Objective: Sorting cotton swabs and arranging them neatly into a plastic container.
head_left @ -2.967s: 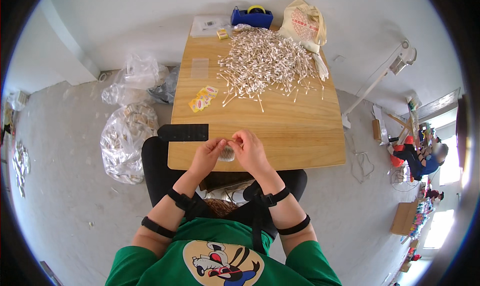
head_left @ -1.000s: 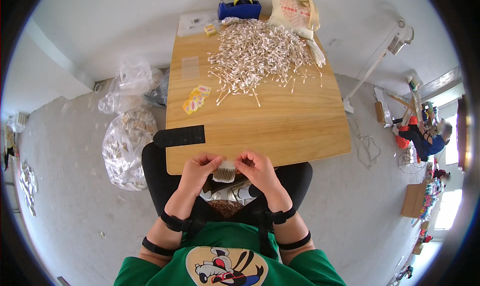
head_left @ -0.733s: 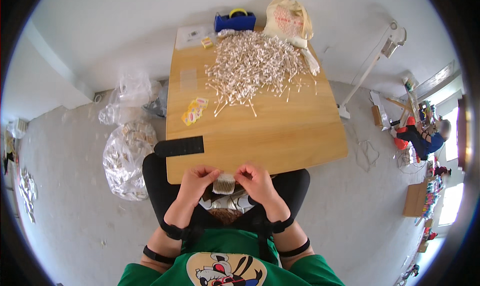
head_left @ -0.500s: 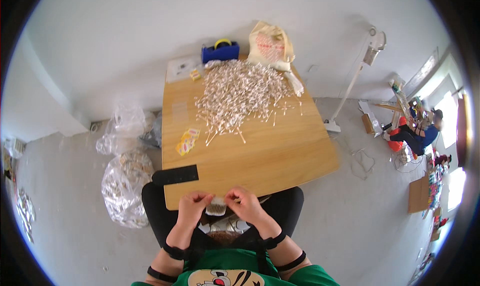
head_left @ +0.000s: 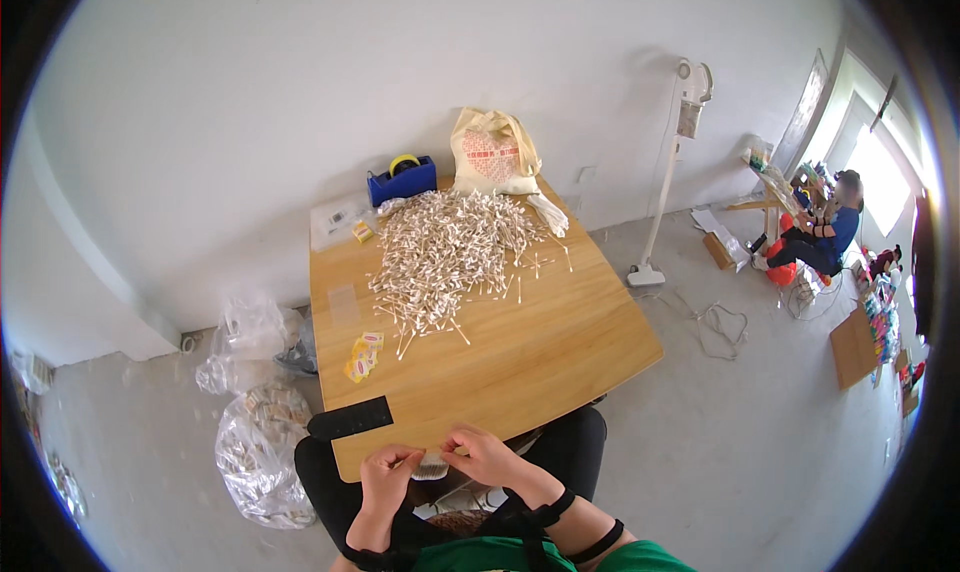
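At the table's near edge, a small clear bag of cotton swabs (head_left: pixel 430 470) hangs upright between my two hands. My left hand (head_left: pixel 387 480) is closed, thumb and forefinger pinching the bag's upper left side. On the upper right side my right hand (head_left: pixel 484 458) pinches it too, a little higher than the left. Further up the wooden table (head_left: pixel 560 332) lies a large heap of loose cotton swabs (head_left: pixel 450 252). Several yellow labels (head_left: pixel 364 357) lie left of the heap's near end. A flat black strip (head_left: pixel 350 418) rests close to my left hand.
Behind the heap stand a blue tape dispenser (head_left: pixel 402 183) and a cream cloth bag (head_left: pixel 492 157). Plastic sacks (head_left: pixel 262 452) sit on the floor at the left. To the right are a white floor stand (head_left: pixel 662 202), a cable (head_left: pixel 715 327) and a seated person (head_left: pixel 835 232).
The view has tilted up, so the table and hands appear lower. Both hands keep their pinch on the small bag, and the right hand has shifted slightly upward relative to the left.
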`<state>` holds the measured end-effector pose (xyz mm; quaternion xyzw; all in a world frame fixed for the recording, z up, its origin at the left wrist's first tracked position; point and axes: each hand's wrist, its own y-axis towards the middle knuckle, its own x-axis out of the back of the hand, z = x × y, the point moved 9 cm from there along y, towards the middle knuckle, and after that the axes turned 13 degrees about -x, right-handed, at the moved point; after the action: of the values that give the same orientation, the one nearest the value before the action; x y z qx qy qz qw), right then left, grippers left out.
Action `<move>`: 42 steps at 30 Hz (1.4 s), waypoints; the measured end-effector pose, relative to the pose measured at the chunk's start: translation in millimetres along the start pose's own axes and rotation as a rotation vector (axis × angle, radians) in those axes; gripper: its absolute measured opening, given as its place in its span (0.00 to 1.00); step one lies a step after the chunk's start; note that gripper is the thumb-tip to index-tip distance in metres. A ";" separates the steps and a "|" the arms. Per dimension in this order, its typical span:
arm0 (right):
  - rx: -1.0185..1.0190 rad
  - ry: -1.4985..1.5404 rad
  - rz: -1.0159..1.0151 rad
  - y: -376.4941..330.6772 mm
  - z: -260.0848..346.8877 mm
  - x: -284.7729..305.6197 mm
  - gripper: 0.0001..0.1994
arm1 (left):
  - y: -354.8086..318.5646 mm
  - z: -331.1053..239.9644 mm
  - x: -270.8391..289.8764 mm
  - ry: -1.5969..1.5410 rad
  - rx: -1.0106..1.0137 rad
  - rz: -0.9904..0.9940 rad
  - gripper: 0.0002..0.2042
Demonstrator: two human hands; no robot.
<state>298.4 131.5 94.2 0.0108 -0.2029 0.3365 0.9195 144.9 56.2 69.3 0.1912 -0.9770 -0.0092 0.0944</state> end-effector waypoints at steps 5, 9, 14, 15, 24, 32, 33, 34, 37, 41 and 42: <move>0.006 -0.026 -0.037 -2.9 1.8 5.5 0.07 | 3.1 -1.8 -4.3 -0.004 -0.046 -0.007 0.02; 0.084 -0.193 -0.158 -5.4 12.7 4.7 0.06 | 2.2 -53.8 -22.3 0.286 -0.515 0.113 0.04; 0.117 -0.227 -0.161 -6.4 14.5 1.2 0.05 | -1.3 -48.7 -27.7 0.404 -0.587 0.127 0.05; 0.120 -0.227 -0.142 -6.0 13.7 0.4 0.05 | -1.5 -47.6 -29.3 0.456 -0.582 0.165 0.05; 0.117 -0.247 -0.178 -4.1 12.1 6.5 0.04 | -3.2 -46.9 -14.5 0.540 -0.621 0.168 0.06; -0.187 -0.004 -0.196 32.5 -39.2 -6.7 0.04 | 19.7 -25.8 -15.8 0.509 -0.601 0.094 0.06; -0.176 0.054 -0.217 37.7 -43.6 -7.7 0.03 | 24.0 -16.6 -17.1 0.508 -0.600 0.096 0.06; -0.185 0.146 -0.223 43.1 -48.4 -11.8 0.03 | 30.2 -5.0 -11.4 0.393 -0.554 0.024 0.06; 0.048 -0.044 -0.317 50.8 -27.4 -14.3 0.04 | 36.5 24.4 -7.9 0.218 -0.308 -0.055 0.08; 0.069 -0.036 -0.336 51.7 -26.1 -26.4 0.05 | 38.3 76.5 -26.1 -0.053 -0.037 0.050 0.14; 0.022 0.004 -0.331 51.0 -30.7 -27.3 0.05 | 35.7 83.2 -28.3 -0.100 -0.018 0.042 0.14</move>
<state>259.0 158.9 49.6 0.0534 -0.1930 0.1828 0.9625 141.7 98.4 -15.6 0.1690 -0.9842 -0.0254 0.0471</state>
